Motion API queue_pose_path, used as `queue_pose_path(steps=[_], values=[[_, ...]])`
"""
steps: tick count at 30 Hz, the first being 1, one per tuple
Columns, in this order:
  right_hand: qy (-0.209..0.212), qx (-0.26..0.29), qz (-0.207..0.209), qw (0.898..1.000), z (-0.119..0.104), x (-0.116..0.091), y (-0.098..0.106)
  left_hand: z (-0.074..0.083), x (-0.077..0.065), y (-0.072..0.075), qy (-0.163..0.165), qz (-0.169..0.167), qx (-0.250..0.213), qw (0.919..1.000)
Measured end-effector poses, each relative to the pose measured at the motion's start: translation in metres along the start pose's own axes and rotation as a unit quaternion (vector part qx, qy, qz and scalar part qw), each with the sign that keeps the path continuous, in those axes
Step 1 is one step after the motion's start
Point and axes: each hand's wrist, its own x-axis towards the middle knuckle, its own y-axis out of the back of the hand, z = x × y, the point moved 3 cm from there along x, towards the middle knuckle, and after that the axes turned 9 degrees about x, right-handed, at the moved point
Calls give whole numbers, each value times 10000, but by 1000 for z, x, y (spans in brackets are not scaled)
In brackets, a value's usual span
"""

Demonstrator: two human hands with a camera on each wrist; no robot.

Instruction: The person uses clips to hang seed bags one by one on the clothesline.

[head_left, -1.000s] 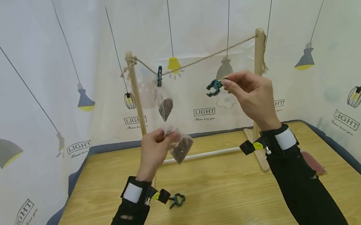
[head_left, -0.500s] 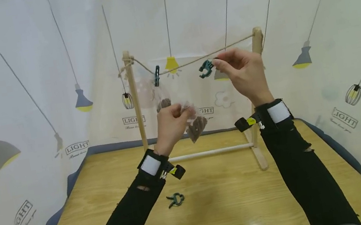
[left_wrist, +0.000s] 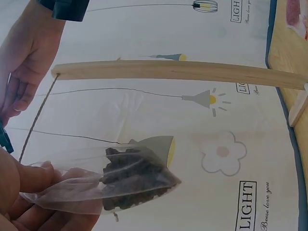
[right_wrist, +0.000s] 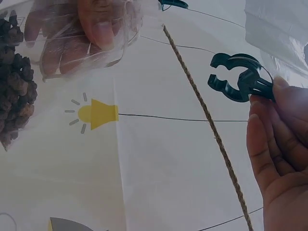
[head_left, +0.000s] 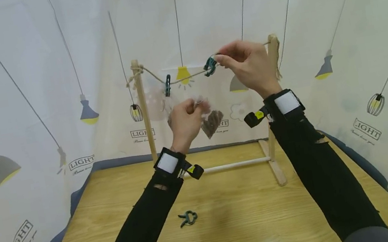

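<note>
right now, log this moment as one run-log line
left hand: holds clear plastic bag of dark brown lumps | right hand: holds dark green plastic clip, not clamped on twisted tan rope | wood-grain table: second green clip

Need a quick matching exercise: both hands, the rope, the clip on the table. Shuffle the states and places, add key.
Things
1. Left hand
2. Right hand
3. Rope
4. Loose clip

States and places
A. Lies on the wooden tabletop
B. Holds a clear bag of dark pieces
C. Strung between two wooden posts
D. Pinches a dark green clip by its handles

Pairs: 1-B, 2-D, 3-C, 4-A
</note>
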Motion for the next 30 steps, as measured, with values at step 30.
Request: queue_pose_path(steps=[30], values=[[-185,-393,-1281,9908,10,25,-23,11,40,0,90,250,44,9996]])
